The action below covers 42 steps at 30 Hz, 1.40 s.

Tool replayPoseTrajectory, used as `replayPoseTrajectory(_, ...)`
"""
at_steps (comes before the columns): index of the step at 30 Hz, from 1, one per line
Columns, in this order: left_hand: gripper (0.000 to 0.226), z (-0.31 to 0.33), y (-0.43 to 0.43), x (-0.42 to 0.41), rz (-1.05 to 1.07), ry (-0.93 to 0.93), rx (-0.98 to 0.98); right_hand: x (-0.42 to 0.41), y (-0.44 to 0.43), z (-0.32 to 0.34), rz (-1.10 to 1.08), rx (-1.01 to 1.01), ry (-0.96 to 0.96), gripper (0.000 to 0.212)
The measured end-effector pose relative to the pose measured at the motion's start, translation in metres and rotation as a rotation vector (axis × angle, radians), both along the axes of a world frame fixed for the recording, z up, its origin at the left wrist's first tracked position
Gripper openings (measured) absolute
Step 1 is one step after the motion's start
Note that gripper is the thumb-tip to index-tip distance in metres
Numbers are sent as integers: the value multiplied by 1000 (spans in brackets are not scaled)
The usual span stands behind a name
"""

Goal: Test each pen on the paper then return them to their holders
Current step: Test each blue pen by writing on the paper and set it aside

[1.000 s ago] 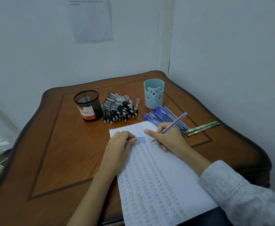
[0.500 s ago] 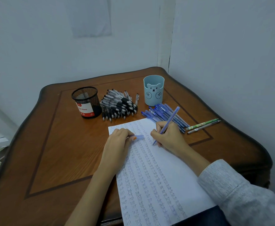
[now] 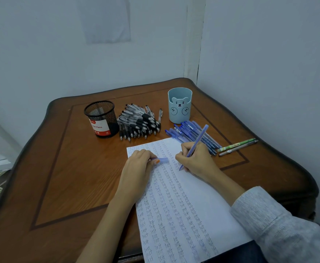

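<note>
While the right hand point(image 3: 197, 160) grips a blue pen point(image 3: 198, 142), tip on the paper point(image 3: 202, 196) crowded with "test" columns, and the left hand point(image 3: 138, 166) pinches its cap point(image 3: 163, 160), the black pens point(image 3: 138, 122) by the mesh holder point(image 3: 102, 118) and the blue pens point(image 3: 185, 131) by the bear cup point(image 3: 180, 105) lie heaped at the far side, apparently unreturned.

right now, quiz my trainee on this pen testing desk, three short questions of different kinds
1. True or false: no pen sticks up out of the light blue bear-faced plastic cup.
2. What does the left hand pinch over the white paper sheet? A) a translucent blue pen cap B) a black pen C) nothing
3. Fill in: the right hand grips a ___ plastic pen, tip on the sheet.
Key: 1 true; 2 A; 3 blue.
</note>
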<state>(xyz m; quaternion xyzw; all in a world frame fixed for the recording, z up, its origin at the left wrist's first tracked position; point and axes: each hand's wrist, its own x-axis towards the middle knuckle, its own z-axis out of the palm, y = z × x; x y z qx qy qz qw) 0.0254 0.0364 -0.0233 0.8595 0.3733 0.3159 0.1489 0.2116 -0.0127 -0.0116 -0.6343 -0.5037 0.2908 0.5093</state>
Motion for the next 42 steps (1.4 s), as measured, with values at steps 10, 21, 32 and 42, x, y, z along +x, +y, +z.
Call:
replayPoseTrajectory(10, 11, 0, -1, 0, 10, 3, 10, 2, 0, -3, -37, 53, 39, 41)
replayPoseTrajectory(21, 10, 0, -1, 0, 9, 18, 19, 2, 0, -2, -23, 59, 30, 37)
replayPoseTrajectory(32, 11, 1, -1, 0, 9, 24, 6, 1, 1, -4, -16, 62, -3, 34)
replayPoseTrajectory(42, 16, 5, -6, 0, 29, -75, -6, 0, -3, 10, -45, 24, 336, 43)
